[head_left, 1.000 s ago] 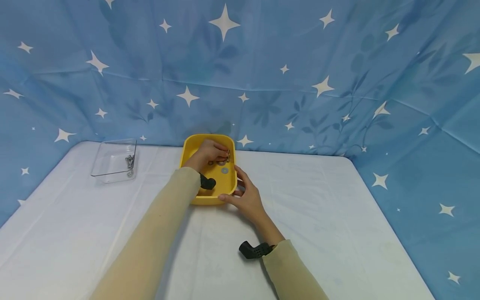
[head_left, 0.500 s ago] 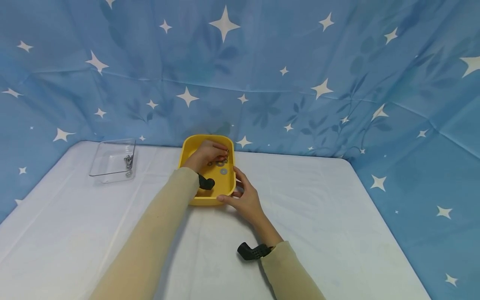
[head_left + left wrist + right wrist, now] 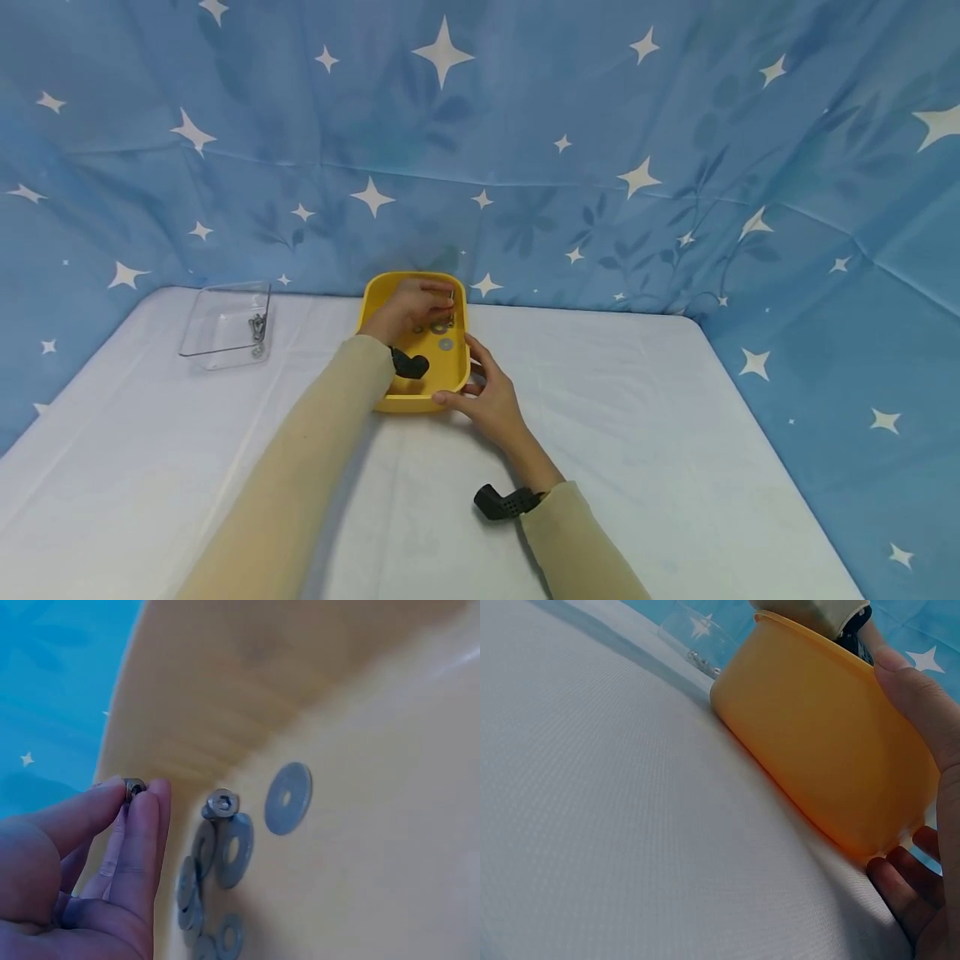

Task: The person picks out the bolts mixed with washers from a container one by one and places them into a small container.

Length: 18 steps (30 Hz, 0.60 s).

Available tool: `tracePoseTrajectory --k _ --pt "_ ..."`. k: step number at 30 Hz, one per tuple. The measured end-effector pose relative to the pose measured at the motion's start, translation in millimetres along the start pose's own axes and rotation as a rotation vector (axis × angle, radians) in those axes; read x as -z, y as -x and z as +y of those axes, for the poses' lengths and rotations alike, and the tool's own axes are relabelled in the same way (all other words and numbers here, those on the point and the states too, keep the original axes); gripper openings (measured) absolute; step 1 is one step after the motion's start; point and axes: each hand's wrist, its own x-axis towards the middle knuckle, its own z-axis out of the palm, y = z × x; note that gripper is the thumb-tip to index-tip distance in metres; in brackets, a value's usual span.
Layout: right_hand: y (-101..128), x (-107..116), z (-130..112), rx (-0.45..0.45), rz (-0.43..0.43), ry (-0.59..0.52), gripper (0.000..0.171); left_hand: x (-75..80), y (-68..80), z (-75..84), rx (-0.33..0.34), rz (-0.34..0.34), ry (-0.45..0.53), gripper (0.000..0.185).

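Inside the yellow tub [image 3: 390,287] on the bench [image 3: 637,433], the left hand [image 3: 82,862] pinches a small bolt [image 3: 135,787] between curled fingers [image 3: 139,825], above loose washers [image 3: 288,798], while the right hand [image 3: 491,398] grips the tub's near corner.

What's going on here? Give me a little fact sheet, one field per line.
Left hand: pinches a small metal nut inside the yellow tray
Right hand: holds the tray's near right corner
In the tray: flat washers and a short bolt
Clear container: far left on the table, a few metal parts inside
Surface: white tablecloth
Backdrop: blue star-print cloth
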Motion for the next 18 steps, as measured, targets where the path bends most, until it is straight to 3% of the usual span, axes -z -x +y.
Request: tracePoseTrajectory --k 7,13,18 --pt "2.5 -2.0 -1.9 0.003 0.024 0.025 0.096 13.0 16.6 11.7 0.015 -0.063 -0.003 0.043" --pt "3.3 0.7 -2.2 -0.012 0.034 0.024 0.095 33.6 37.9 25.1 -0.005 -0.059 -0.024 0.044" --pt "10.7 3.8 -28.5 -0.029 -0.012 0.006 0.095 60.2 55.5 30.3 -0.012 -0.050 -0.008 0.046"
